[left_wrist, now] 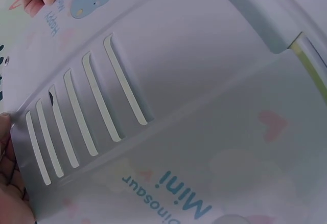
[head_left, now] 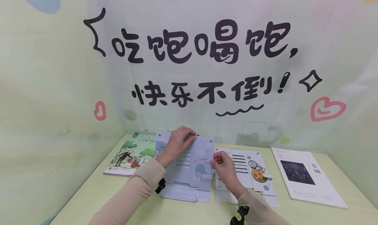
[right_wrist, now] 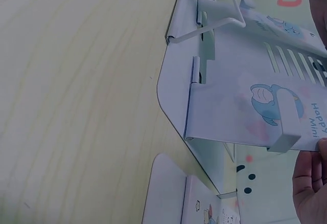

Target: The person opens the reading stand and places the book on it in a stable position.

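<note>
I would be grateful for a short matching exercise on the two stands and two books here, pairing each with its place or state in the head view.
Things
1. Dinosaur-print stand
2. Astronaut-print stand
3. Green illustrated book
4. White book

Places or states
A. Furthest right of the four
B. Held at its edges by the left hand and right hand
C. Second from the right
D. Furthest left of the four

Right pairs: 1-B, 2-C, 3-D, 4-A
</note>
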`<control>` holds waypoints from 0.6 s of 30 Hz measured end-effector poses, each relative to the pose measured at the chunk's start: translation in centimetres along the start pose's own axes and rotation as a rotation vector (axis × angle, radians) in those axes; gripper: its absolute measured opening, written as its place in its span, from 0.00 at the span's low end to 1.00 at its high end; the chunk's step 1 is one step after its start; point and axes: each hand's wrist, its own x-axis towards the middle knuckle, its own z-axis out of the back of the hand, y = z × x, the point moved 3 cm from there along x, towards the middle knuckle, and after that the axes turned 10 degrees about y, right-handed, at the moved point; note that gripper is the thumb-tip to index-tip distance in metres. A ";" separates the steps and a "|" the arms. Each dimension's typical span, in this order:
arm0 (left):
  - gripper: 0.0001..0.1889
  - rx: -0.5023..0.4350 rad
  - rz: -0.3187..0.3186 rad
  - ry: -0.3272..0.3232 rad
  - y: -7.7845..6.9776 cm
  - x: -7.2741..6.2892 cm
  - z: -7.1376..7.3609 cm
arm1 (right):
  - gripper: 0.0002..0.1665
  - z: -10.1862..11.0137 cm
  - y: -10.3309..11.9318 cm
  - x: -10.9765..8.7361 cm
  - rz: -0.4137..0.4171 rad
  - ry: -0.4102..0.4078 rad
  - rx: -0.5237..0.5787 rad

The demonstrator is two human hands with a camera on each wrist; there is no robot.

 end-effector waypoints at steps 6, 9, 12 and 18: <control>0.03 -0.016 -0.061 -0.009 0.2 0.2 -0.3 | 0.07 -0.1 -0.2 -0.3 0.010 -0.009 0.005; 0.03 -0.032 -0.094 -0.006 0.3 0.3 -0.4 | 0.07 -0.2 -0.2 -0.5 0.021 -0.018 0.009; 0.03 -0.050 -0.114 0.012 0.6 0.5 -0.5 | 0.08 -0.3 -0.3 -0.7 0.040 -0.025 0.029; 0.03 -0.089 -0.103 0.056 1.4 1.0 -0.8 | 0.08 -0.3 0.0 -1.0 0.054 0.011 0.074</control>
